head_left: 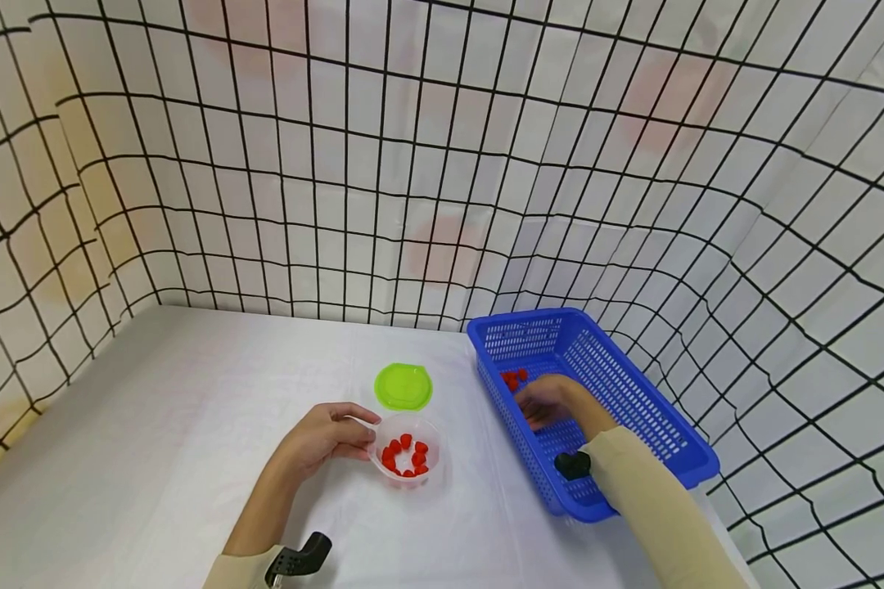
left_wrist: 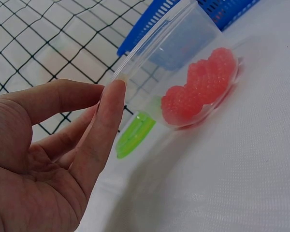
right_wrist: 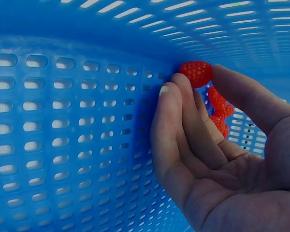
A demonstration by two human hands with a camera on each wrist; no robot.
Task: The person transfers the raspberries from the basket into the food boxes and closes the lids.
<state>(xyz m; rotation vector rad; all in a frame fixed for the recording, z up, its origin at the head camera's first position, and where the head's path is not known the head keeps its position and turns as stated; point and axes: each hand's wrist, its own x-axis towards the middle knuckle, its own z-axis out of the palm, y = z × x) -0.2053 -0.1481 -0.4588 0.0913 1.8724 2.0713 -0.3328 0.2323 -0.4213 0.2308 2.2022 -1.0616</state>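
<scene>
My left hand [head_left: 329,439] pinches the rim of a clear round plastic container [left_wrist: 183,43] between thumb and fingers. A ring of red raspberries [head_left: 418,459] lies on the container's floor. Inside the blue basket [head_left: 659,409], my right hand [head_left: 548,401] is lowered near the left wall. Up close in the right wrist view, a raspberry [right_wrist: 195,73] sits pinched between its thumb and fingertips. More raspberries [right_wrist: 218,108] show just behind the fingers, and in the head view a small cluster [head_left: 513,379] lies beyond the hand.
A bright green lid [head_left: 403,387] lies flat on the white-covered table [head_left: 214,393], behind the container. The basket stands to the right, its slotted walls rising around my right hand. Black grid netting [head_left: 339,164] over white cloth encloses the back and sides.
</scene>
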